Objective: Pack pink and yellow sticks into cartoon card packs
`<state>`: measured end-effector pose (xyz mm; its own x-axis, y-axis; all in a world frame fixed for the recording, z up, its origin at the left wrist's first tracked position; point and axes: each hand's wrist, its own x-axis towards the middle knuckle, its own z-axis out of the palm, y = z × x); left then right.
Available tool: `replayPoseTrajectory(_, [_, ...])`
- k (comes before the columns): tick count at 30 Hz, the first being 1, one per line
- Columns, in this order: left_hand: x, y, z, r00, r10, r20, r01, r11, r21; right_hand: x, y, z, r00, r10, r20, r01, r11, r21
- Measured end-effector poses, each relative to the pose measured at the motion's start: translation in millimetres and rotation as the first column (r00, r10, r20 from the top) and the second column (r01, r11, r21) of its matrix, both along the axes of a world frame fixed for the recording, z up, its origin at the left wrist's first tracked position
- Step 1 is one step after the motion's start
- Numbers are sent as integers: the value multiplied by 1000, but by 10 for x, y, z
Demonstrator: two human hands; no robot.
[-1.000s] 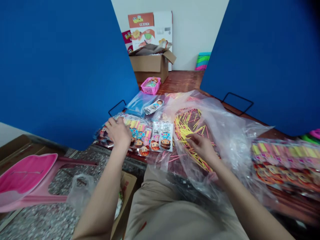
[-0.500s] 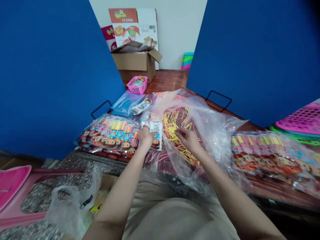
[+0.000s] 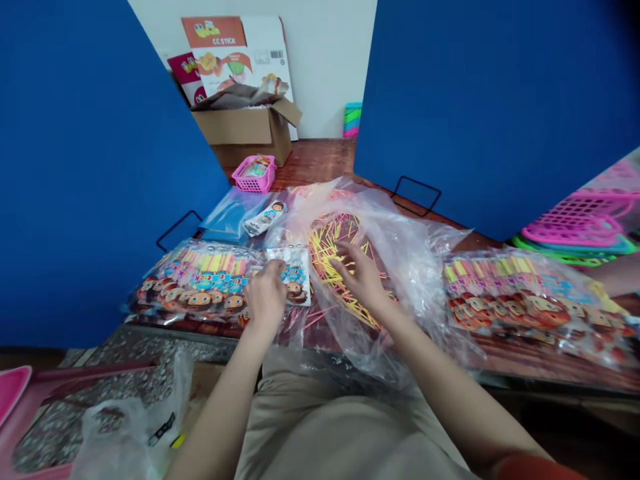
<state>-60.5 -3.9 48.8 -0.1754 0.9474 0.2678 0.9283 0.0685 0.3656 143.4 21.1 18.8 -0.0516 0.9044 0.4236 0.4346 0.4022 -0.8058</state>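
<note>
A small printed plastic packet [image 3: 297,279] with a cartoon face lies in front of me. My left hand [image 3: 266,295] is closed at its left edge, fingers bent over it; the fingertips are partly hidden. Left of that hand, many similar packets [image 3: 200,283] overlap in a row, with yellow and pink sticks showing in them. My right hand [image 3: 361,275] hovers at the loose thin yellow and pink sticks [image 3: 327,248], thumb and fingers apart, nothing visible between them. The sticks lie in a large, opened clear plastic bag [image 3: 420,287].
More filled packets [image 3: 520,293] lie on the right, with another person's arm [image 3: 617,272] beside them. Pink and green baskets [image 3: 575,220] are stacked behind. A small pink basket [image 3: 254,175] and a cardboard box [image 3: 240,130] stand further back. Blue panels [image 3: 465,100] flank the table.
The view has turned slightly right. My left hand has slid left and nearer to me along the packet. My right hand's fingers have spread. Another person's arm has appeared at the right.
</note>
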Motion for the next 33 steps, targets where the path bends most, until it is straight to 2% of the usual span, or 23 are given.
replayPoseTrajectory(2, [53, -145, 10, 977, -109, 182, 102, 994, 50, -88, -39, 75, 995, 82, -55, -81, 997, 20])
replayPoseTrajectory(4, [107, -260, -8, 911, -193, 364, 177, 981, 78, -157, -107, 130, 987, 142, -75, -139, 989, 42])
replayPoseTrajectory(7, [171, -371, -64, 795, -235, 560, 215, 971, 102, -193, -253, 177, 983, 165, -83, -161, 986, 47])
replayPoseTrajectory(9, [208, -425, -101, 754, -254, 605, 242, 965, 104, -171, -357, 191, 980, 174, -96, -170, 984, 42])
replayPoseTrajectory(14, [320, -563, -180, 776, -255, 576, 305, 952, 10, -58, -537, 162, 987, 144, -70, -143, 989, 31])
replayPoseTrajectory(19, [434, -635, -321, 760, -273, 590, 363, 931, -36, -22, -609, 18, 994, 109, -30, -109, 994, -25])
replayPoseTrajectory(21, [459, -634, -378, 729, -266, 631, 363, 932, -27, -13, -621, -23, 995, 99, -33, -100, 993, -56])
replayPoseTrajectory(23, [466, -622, -416, 654, -237, 719, 354, 935, -13, 14, -605, -27, 991, 126, -34, -129, 988, -90])
replayPoseTrajectory(26, [454, -593, -436, 512, -167, 843, 319, 948, -5, 95, -472, 12, 965, 259, -35, -261, 947, -188])
replayPoseTrajectory(28, [445, -576, -439, 438, -111, 892, 289, 957, -22, 160, -278, 30, 952, 306, -32, -304, 917, -259])
replayPoseTrajectory(29, [443, -569, -442, 407, -84, 909, 272, 962, -33, 189, -151, 28, 956, 293, 10, -278, 917, -288])
replayPoseTrajectory(30, [441, -563, -448, 379, -62, 923, 253, 967, -39, 212, -10, 16, 968, 231, 99, -192, 934, -302])
replayPoseTrajectory(31, [441, -557, -457, 357, -47, 933, 233, 972, -40, 228, 137, -4, 947, 159, 281, -70, 951, -302])
replayPoseTrajectory(32, [442, -552, -468, 343, -37, 939, 209, 977, -38, 234, 283, -32, 867, 112, 486, 46, 952, -302])
replayPoseTrajectory(33, [442, -549, -479, 336, -31, 942, 187, 982, -35, 230, 419, -65, 827, 109, 552, 85, 946, -314])
